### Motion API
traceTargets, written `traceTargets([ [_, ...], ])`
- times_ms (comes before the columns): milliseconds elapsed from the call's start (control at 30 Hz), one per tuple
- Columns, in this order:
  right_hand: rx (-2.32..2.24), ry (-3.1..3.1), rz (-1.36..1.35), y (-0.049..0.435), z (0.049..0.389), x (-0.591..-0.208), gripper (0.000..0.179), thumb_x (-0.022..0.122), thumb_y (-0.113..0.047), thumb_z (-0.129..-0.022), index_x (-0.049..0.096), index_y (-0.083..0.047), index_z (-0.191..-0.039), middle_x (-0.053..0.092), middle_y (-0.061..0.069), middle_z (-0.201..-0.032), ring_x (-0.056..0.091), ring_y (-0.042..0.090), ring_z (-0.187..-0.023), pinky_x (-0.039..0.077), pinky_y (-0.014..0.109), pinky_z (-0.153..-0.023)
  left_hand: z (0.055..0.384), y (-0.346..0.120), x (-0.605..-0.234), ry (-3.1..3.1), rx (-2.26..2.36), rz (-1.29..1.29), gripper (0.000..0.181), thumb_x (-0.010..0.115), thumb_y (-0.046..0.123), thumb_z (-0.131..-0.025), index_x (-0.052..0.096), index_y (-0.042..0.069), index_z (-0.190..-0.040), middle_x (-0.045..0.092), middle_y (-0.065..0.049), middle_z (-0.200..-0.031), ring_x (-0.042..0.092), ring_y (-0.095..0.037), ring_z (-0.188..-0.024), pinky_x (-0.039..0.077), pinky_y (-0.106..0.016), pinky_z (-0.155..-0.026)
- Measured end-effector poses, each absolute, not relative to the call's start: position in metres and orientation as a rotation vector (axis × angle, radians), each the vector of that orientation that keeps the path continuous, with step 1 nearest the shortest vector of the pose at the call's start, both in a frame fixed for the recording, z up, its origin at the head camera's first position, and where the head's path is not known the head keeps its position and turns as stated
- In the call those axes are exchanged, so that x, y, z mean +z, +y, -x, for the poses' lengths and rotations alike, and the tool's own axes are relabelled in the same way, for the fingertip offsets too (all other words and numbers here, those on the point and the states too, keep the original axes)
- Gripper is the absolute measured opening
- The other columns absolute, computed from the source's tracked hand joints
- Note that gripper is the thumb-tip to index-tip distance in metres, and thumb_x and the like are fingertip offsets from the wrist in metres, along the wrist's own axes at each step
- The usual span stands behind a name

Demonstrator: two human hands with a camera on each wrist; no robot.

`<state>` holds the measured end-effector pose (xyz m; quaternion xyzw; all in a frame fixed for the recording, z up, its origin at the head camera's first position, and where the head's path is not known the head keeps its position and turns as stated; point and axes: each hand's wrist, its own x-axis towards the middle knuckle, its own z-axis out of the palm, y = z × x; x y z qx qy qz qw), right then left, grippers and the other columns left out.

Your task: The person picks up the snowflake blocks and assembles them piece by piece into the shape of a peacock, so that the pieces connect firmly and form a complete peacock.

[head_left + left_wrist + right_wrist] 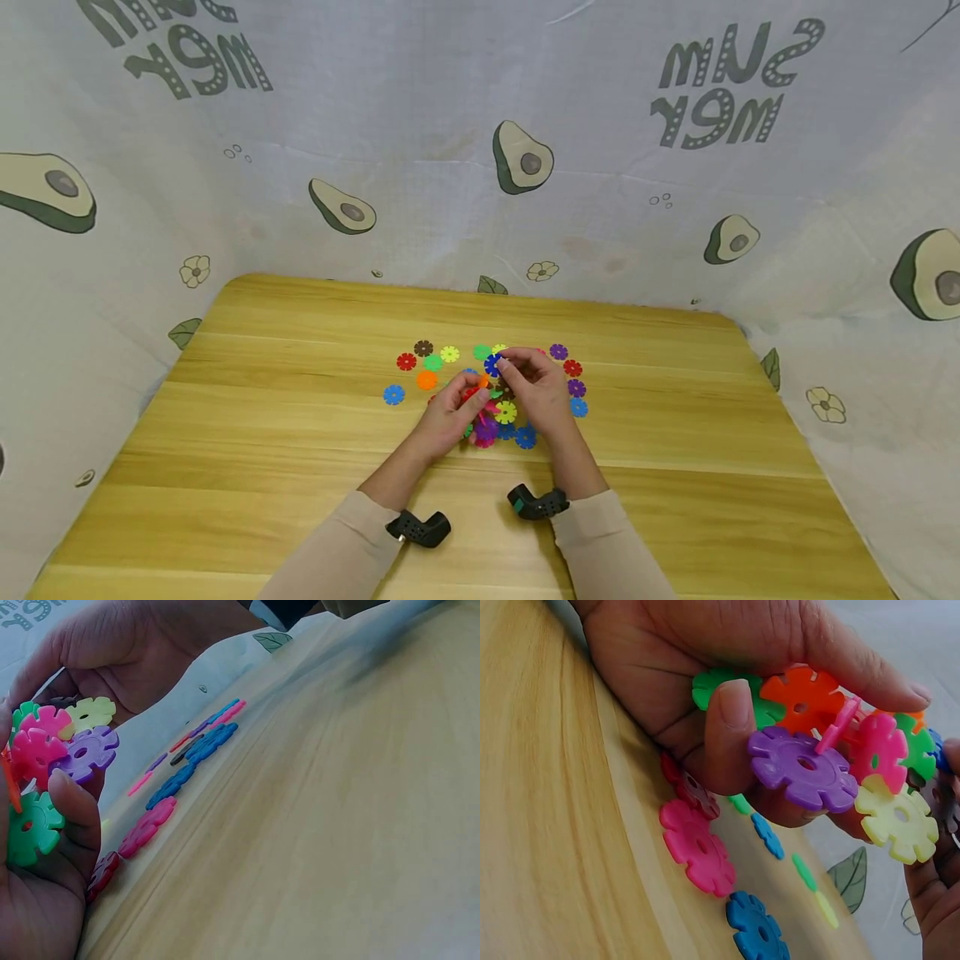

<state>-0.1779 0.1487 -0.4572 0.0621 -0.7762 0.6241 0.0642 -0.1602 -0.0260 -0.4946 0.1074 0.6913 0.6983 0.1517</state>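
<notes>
My left hand (448,421) holds a cluster of slotted plastic snowflake discs joined at their notches. In the right wrist view it includes a purple disc (802,769), an orange disc (802,697), a pink disc (881,754) and a yellow disc (898,821). A green disc (34,829) leans against the left fingers in the left wrist view. On the cluster's far side, my right hand (543,398) pinches a dark blue disc (492,365) between thumb and fingers. Whether that blue disc touches the cluster is hard to tell. A brown disc (939,799) is partly hidden beside the right fingers.
Loose discs lie flat on the wooden table (300,467) around and beneath the hands, among them a light blue disc (393,395), a red disc (407,362) and a purple disc (558,352). A patterned white cloth (435,108) hangs behind the table and along its sides.
</notes>
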Motion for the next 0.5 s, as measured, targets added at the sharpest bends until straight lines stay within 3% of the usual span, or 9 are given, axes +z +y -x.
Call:
traceTargets([
  [333, 1.907, -2.394, -0.17, 0.1453, 0.1761, -0.4579, 0.02, 0.071, -0.016, -0.097, 0.074, -0.003, -0.112, 0.069, 0.019, -0.096, 0.063, 0.013, -0.076, 0.057, 0.02, -0.065, 0.1621, -0.026, -0.4967, 1.961, 1.995, -0.307, 0.035, 0.052, 0.037, -0.107, 0.052, 0.008, -0.128, 0.068, -0.004, -0.092, 0.055, -0.017, -0.054, 0.05, -0.023, -0.05],
  [500, 1.913, -2.425, -0.158, 0.1454, 0.1758, -0.4577, 0.02, 0.071, -0.015, -0.097, 0.075, -0.002, -0.112, 0.07, 0.019, -0.1, 0.064, 0.015, -0.079, 0.058, 0.02, -0.067, 0.1617, -0.026, -0.4972, 1.988, 1.969, -0.325, 0.035, 0.052, 0.036, -0.107, 0.052, 0.007, -0.126, 0.062, -0.001, -0.084, 0.054, -0.017, -0.052, 0.05, -0.023, -0.049],
])
